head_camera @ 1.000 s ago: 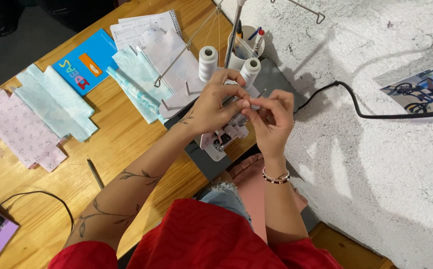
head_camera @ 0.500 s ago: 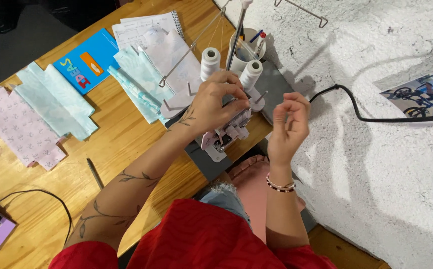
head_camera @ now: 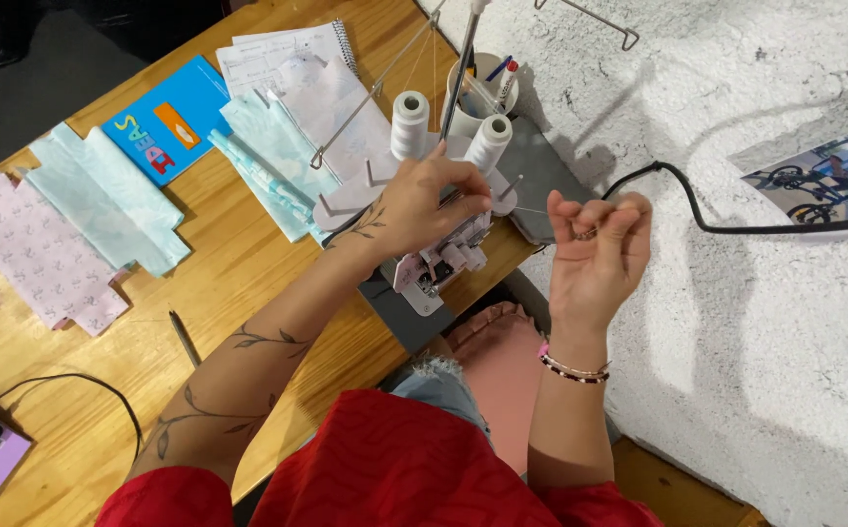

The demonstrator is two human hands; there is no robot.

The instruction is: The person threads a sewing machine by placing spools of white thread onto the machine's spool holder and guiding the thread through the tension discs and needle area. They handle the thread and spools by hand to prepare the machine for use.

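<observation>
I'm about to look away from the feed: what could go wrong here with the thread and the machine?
The thread runs taut from the machine to the right hand; a harder pull might snap it or drag it off its guide. The left hand sits beside the cones and could tip one. The cable lies near the right hand and might snag.

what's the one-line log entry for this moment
left hand: on serger | right hand: raised, pinching thread | spools: two upright | fabric: on table

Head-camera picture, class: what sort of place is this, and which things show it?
Probably a home sewing corner: a serger with thread cones, cut fabric pieces on a wooden table, and hands threading.
</observation>
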